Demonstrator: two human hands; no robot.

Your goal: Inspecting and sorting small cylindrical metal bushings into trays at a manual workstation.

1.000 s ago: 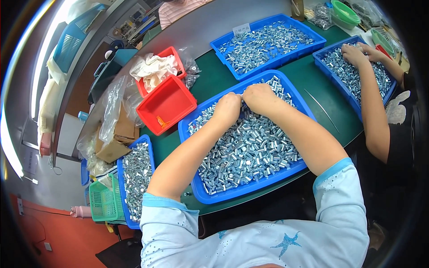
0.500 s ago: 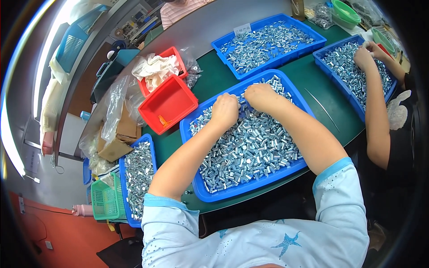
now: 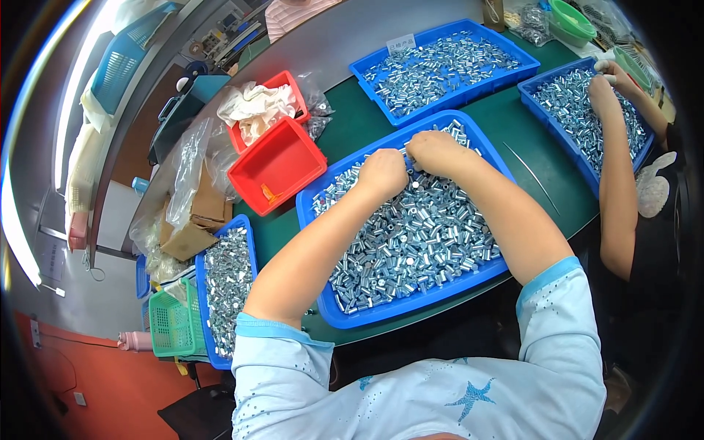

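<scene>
A blue tray [image 3: 323, 312] full of small silvery metal cylinders [image 3: 411, 249] lies before me on the green table. Both my hands are over its far part, almost touching. Curled fingers close my left hand [image 3: 383, 174]; their tips and whatever they pinch are hidden. My right hand [image 3: 436, 153], just to its right, is also closed, with its fingertips pointing down at the cylinders. Its grip is covered by the hand itself, so I cannot make out a piece in it.
Behind stands another blue tray [image 3: 357, 71] of cylinders. At right, a co-worker's hands [image 3: 607, 84] work over a third blue tray [image 3: 587, 176]. Tweezers [image 3: 532, 178] lie between. Two red bins [image 3: 282, 165], a cardboard box [image 3: 194, 238], a narrow blue tray [image 3: 253, 242] and a green basket [image 3: 172, 323] are left.
My left hand has shifted right and slightly nearer, closer to my right hand. My right hand has moved only a little. The co-worker's hands have shifted slightly.
</scene>
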